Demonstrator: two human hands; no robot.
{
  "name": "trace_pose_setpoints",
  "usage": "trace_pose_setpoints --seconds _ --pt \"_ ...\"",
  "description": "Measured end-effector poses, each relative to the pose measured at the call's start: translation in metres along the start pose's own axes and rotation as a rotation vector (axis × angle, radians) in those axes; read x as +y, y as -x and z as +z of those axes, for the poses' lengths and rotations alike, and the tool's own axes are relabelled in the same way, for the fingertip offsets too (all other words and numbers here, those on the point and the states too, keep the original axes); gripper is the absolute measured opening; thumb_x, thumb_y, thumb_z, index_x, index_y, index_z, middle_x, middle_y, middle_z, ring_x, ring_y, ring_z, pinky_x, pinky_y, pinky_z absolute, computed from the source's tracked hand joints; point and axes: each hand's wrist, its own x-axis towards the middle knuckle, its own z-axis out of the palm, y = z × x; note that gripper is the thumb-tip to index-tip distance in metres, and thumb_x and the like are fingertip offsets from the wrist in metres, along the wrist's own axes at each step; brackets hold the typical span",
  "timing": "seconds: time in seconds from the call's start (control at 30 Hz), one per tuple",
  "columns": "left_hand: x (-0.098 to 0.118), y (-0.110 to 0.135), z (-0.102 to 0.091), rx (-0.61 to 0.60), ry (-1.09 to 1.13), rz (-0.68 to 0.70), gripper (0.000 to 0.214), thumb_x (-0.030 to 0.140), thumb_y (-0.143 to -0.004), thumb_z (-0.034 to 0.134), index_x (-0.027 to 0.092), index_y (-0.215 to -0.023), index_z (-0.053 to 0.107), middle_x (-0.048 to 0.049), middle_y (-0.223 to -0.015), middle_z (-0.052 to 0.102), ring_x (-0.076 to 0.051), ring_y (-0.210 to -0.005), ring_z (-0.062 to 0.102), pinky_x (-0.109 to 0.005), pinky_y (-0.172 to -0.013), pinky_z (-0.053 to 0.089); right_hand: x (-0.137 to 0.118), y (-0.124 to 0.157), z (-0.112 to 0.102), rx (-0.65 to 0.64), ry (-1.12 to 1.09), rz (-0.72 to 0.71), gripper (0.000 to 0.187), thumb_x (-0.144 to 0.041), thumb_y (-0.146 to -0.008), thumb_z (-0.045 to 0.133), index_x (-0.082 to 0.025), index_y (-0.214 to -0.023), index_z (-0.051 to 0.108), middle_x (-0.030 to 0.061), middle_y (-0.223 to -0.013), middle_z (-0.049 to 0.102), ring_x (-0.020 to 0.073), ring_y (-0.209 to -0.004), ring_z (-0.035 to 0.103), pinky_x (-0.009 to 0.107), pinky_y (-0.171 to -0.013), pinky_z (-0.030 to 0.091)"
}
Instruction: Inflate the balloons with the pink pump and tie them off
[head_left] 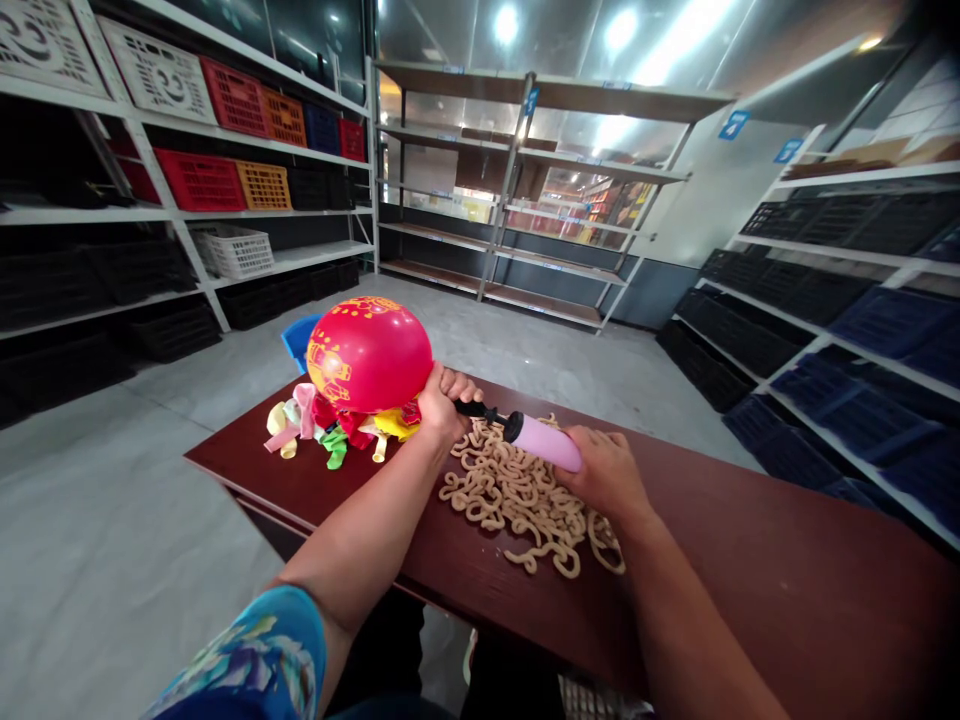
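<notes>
We observe both hands at work above a dark red-brown surface (750, 530). The left hand (442, 408) has its fingers curled at the neck of an inflated red balloon (375, 350), against the black end of a pink hand pump (546, 443); the fingers cover the neck, so we cannot tell how the two parts meet there. The fingers of the right hand (606, 472) are wrapped round the far end of the pump's pink barrel.

We find the balloon to the left of the left hand, round and filled, with yellow printing on its skin. It is above a loose heap of uninflated balloons (334, 448) in red, yellow, green, pink and cream, near the left end of the surface. Below the pump, between the two forearms, we note a spread pile of curled tan pieces (510, 490).

A blue object (296, 340) shows partly behind the balloon. Beyond the surface we record a rack (517, 190) of shelves ahead, red crates (202, 182) among others on the left shelving, and dark blue crates (911, 320) on the right.
</notes>
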Motion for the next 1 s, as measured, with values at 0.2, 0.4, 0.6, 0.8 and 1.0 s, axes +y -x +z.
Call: trace_pose_setpoints --seconds 0.2,0.4,0.6,0.8,1.0 --pt "-0.007 0.005 0.007 -0.02 -0.022 -0.034 0.048 0.037 -0.086 0.042 0.019 -0.053 0.013 0.0048 -0.044 0.015 -0.009 -0.038 0.029 -0.027 -0.046 0.032 -0.014 -0.004 0.0 0.0 -0.031 0.013 0.031 -0.032 -0.069 0.055 -0.019 -0.098 0.051 0.0058 -0.09 0.063 0.0214 -0.085 0.054 0.033 -0.079 0.026" --pt "0.024 -0.006 0.006 0.014 -0.011 0.116 0.047 0.035 -0.086 0.042 0.019 -0.053 0.013 0.0055 -0.044 0.013 -0.009 -0.036 0.027 -0.027 -0.045 0.031 0.018 0.0 -0.001 -0.058 -0.043 0.097 0.033 -0.033 -0.068 0.056 -0.024 -0.099 0.052 0.0026 -0.092 0.063 0.0206 -0.086 0.055 0.035 -0.08 0.024" --pt "0.025 -0.01 0.0 0.058 -0.015 0.135 0.046 0.035 -0.086 0.043 0.019 -0.054 0.014 0.0058 -0.044 0.013 -0.009 -0.037 0.028 -0.026 -0.045 0.031 0.035 0.006 0.0 -0.096 -0.011 0.147 0.025 -0.028 -0.066 0.056 -0.023 -0.091 0.051 0.0012 -0.087 0.064 0.0207 -0.084 0.056 0.035 -0.078 0.025" --pt "-0.001 -0.002 -0.001 0.041 -0.024 -0.008 0.048 0.036 -0.084 0.047 0.019 -0.054 0.013 0.0056 -0.045 0.016 -0.009 -0.038 0.028 -0.026 -0.047 0.033 0.003 0.001 0.0 -0.079 -0.012 0.016 0.031 -0.034 -0.068 0.056 -0.02 -0.096 0.05 0.0067 -0.093 0.064 0.0225 -0.088 0.057 0.034 -0.08 0.029" --pt "-0.013 0.004 0.003 0.029 -0.042 -0.058 0.05 0.041 -0.084 0.047 0.019 -0.053 0.014 0.0053 -0.044 0.017 -0.009 -0.038 0.029 -0.027 -0.046 0.034 -0.013 -0.002 -0.002 -0.064 -0.085 -0.026 0.044 -0.031 -0.068 0.055 -0.022 -0.111 0.047 0.0066 -0.106 0.063 0.0212 -0.093 0.056 0.033 -0.08 0.029"
